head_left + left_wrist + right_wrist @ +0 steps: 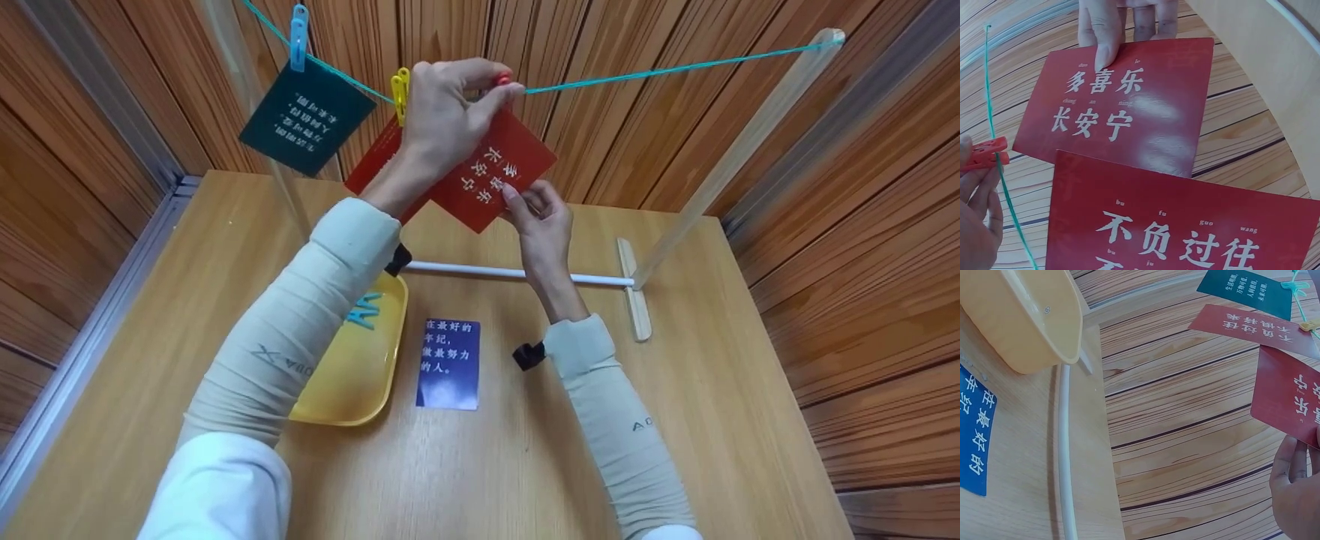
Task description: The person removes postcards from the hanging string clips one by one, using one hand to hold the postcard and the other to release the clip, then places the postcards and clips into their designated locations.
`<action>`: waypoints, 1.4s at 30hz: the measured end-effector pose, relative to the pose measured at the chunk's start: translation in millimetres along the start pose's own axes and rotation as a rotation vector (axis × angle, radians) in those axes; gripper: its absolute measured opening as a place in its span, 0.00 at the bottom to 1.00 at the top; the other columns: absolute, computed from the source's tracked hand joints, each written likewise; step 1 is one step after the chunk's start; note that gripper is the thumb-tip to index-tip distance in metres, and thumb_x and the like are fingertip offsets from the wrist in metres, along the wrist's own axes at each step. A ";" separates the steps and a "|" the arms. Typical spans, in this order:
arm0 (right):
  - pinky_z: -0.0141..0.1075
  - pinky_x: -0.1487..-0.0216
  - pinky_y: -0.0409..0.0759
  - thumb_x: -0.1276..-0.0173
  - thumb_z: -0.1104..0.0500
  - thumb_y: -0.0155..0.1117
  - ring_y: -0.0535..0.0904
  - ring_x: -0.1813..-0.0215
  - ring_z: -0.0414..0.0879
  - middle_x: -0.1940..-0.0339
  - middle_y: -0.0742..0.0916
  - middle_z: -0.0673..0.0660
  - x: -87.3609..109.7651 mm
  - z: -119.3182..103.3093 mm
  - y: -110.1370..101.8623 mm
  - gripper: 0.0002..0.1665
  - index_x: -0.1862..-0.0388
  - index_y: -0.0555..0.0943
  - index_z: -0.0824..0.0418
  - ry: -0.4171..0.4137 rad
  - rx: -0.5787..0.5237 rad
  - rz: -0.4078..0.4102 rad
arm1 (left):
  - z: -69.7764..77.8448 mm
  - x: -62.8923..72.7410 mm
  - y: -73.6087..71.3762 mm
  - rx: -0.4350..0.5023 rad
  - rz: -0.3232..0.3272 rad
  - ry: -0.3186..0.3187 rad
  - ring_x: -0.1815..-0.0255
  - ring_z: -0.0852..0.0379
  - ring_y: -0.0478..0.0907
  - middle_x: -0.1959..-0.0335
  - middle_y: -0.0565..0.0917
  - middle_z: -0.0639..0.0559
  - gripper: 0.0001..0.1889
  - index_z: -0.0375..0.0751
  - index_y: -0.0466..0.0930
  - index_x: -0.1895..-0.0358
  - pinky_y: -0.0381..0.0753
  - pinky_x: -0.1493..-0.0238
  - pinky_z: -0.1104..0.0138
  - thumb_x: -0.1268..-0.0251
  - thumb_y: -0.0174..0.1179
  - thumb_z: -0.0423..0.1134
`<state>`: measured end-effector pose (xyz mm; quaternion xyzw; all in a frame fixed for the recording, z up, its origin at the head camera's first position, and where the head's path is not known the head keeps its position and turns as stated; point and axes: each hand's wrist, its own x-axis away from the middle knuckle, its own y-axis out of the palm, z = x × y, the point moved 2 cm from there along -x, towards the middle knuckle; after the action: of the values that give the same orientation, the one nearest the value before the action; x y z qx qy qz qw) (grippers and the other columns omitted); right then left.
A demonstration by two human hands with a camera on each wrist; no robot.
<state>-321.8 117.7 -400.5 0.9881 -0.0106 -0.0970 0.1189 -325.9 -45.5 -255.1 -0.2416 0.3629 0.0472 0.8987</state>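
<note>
My left hand [450, 124] pinches a red clothespin [991, 153] by its end, and its nose sits over the green string [989, 95]. My right hand [546, 229] holds a red card [487, 180] with white characters by its lower edge, thumb on the printed face. In the left wrist view one corner of this card comes close to the clothespin's nose. Just left of it a second red card [1185, 225] hangs under a yellow clothespin [400, 94], partly hidden behind my left wrist in the head view. Farther left, a blue clothespin [298, 37] holds a dark green card [307, 120] on the string.
A blue card [448, 367] lies on the table beside a yellow tray [394, 360] with several blue clothespins [365, 309]. The string runs to a wooden post [739, 157] on the right. A white rod [495, 271] crosses low behind the tray.
</note>
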 end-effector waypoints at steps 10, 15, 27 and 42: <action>0.43 0.39 0.88 0.25 0.59 0.69 0.88 0.39 0.51 0.43 0.90 0.59 3.7 2.0 -2.5 0.16 0.43 0.80 0.60 -0.003 0.020 0.011 | 7.1 2.9 -6.5 -0.085 0.058 0.130 0.49 0.52 0.87 0.47 0.92 0.48 0.21 0.40 0.89 0.43 0.81 0.42 0.73 0.24 0.62 0.53; 0.43 0.40 0.89 0.25 0.61 0.68 0.88 0.41 0.51 0.44 0.90 0.61 4.5 3.2 -5.3 0.15 0.43 0.80 0.62 -0.034 0.020 0.004 | 9.1 6.6 -9.3 -0.067 0.051 0.143 0.52 0.50 0.84 0.47 0.92 0.47 0.21 0.40 0.89 0.43 0.80 0.45 0.72 0.24 0.63 0.53; 0.43 0.40 0.89 0.25 0.59 0.69 0.88 0.39 0.53 0.42 0.90 0.60 9.7 8.0 -11.6 0.16 0.43 0.79 0.60 0.004 0.021 0.020 | 6.9 20.1 -12.7 -0.085 0.010 0.168 0.53 0.50 0.85 0.49 0.93 0.46 0.21 0.38 0.89 0.45 0.81 0.45 0.67 0.24 0.63 0.53; 0.41 0.41 0.89 0.26 0.60 0.70 0.89 0.42 0.50 0.46 0.91 0.56 22.1 18.2 -20.4 0.17 0.43 0.80 0.62 0.079 0.005 0.040 | -3.1 38.6 -18.2 -0.168 -0.111 0.094 0.45 0.50 0.86 0.44 0.91 0.46 0.20 0.38 0.87 0.41 0.89 0.48 0.62 0.25 0.65 0.48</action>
<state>-303.6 132.3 -426.9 0.9910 -0.0257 -0.0556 0.1188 -294.9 -66.5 -275.8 -0.3378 0.3854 0.0165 0.8585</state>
